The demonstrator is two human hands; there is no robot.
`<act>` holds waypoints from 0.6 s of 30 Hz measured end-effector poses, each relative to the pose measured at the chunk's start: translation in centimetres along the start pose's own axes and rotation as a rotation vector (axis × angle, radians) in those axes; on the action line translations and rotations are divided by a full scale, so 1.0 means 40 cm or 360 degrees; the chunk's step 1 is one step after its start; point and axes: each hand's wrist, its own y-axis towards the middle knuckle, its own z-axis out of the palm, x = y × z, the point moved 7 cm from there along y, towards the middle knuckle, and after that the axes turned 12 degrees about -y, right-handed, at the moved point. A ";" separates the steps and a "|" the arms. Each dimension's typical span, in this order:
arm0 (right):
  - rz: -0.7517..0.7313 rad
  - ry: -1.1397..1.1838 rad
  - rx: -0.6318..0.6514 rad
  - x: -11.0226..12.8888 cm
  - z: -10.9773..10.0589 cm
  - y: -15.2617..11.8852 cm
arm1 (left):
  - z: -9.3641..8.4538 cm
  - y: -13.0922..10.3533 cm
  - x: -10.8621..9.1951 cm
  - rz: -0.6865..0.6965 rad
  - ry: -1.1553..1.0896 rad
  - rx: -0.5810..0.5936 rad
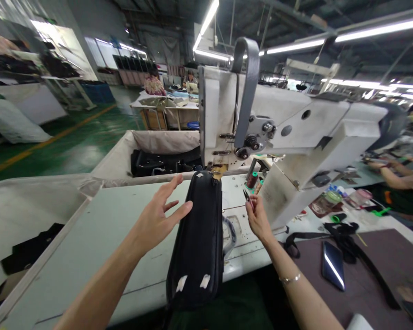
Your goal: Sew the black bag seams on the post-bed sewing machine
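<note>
A long black case point(201, 233) with white patches near its ends lies under the head of a white sewing machine point(278, 110), its near end reaching past the table's front edge. My left hand point(161, 217) is beside the case's left side, fingers spread, the thumb over its edge; whether the thumb touches it I cannot tell. My right hand point(258, 215) is to the right of the case, closed around small thread snips point(247, 197) whose dark tips point up and away from me. A grey strap loop point(230, 236) shows at the case's right side.
Spools of thread point(252, 180) stand behind my right hand. A phone point(333, 266), black straps point(351, 243) and jars point(326, 201) are on the right. Cloth-lined bins with black pieces point(165, 162) border the table's back and left. Another person's arms point(395, 172) show at far right.
</note>
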 end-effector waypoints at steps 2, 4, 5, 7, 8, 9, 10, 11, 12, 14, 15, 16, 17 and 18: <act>-0.0145 -0.0038 -0.0002 0.108 -0.058 0.022 | 0.009 -0.021 -0.014 0.0017 0.0024 0.0016; -0.0304 -0.0129 0.0030 0.202 -0.096 0.029 | 0.020 -0.042 -0.036 0.0056 0.0066 0.0027; -0.0403 -0.0225 0.0027 0.243 -0.108 0.027 | 0.025 -0.053 -0.049 0.0083 0.0092 0.0031; -0.0571 -0.0398 -0.0012 0.299 -0.120 0.018 | 0.033 -0.075 -0.075 0.0140 0.0153 0.0034; -0.0643 -0.0470 -0.0041 0.316 -0.123 0.013 | 0.035 -0.086 -0.087 0.0166 0.0186 0.0033; -0.0704 -0.0521 -0.0067 0.326 -0.124 0.008 | 0.036 -0.096 -0.098 0.0191 0.0222 0.0032; -0.0766 -0.0561 -0.0082 0.334 -0.123 0.004 | 0.038 -0.106 -0.109 0.0216 0.0266 0.0035; -0.0830 -0.0590 -0.0088 0.339 -0.123 -0.001 | 0.038 -0.115 -0.120 0.0242 0.0314 0.0034; -0.0893 -0.0608 -0.0085 0.343 -0.123 -0.007 | 0.040 -0.123 -0.129 0.0260 0.0365 0.0036; -0.1015 -0.0585 -0.0040 0.355 -0.125 -0.020 | 0.044 -0.137 -0.145 0.0299 0.0482 0.0040; -0.1074 -0.0532 0.0011 0.363 -0.127 -0.029 | 0.047 -0.142 -0.153 0.0326 0.0542 0.0035; -0.1126 -0.0448 0.0073 0.372 -0.128 -0.039 | 0.051 -0.147 -0.161 0.0360 0.0600 0.0029; -0.1166 -0.0338 0.0136 0.382 -0.130 -0.048 | 0.057 -0.152 -0.169 0.0409 0.0654 0.0025; -0.1185 -0.0220 0.0188 0.391 -0.133 -0.056 | 0.065 -0.157 -0.177 0.0470 0.0703 0.0027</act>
